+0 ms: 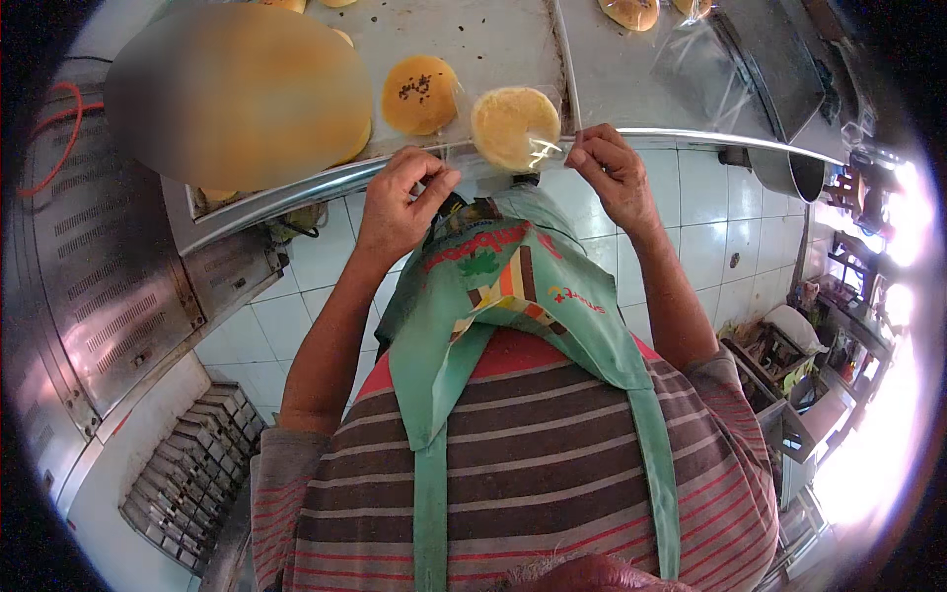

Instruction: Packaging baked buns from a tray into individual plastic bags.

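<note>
Between my hands a round, pale-golden bun (514, 127) sits inside a clear plastic bag (462, 152) at the front edge of the metal table. My left hand (405, 198) pinches the left side of the bag between thumb and fingers. On the other side, my right hand (615, 176) pinches the bag's right corner. Light glints off the plastic over the bun's lower right. Just left of the bagged bun lies a browned bun (419, 96) topped with dark seeds, on a baking tray (503, 44).
A blurred patch hides much of the tray's left part. Further wrapped buns (630, 11) lie on the metal tabletop (621, 81) at the back right. A vented steel cabinet (96, 274) stands at left, with stacked metal pans (196, 477) below. Crates (777, 355) stand at right.
</note>
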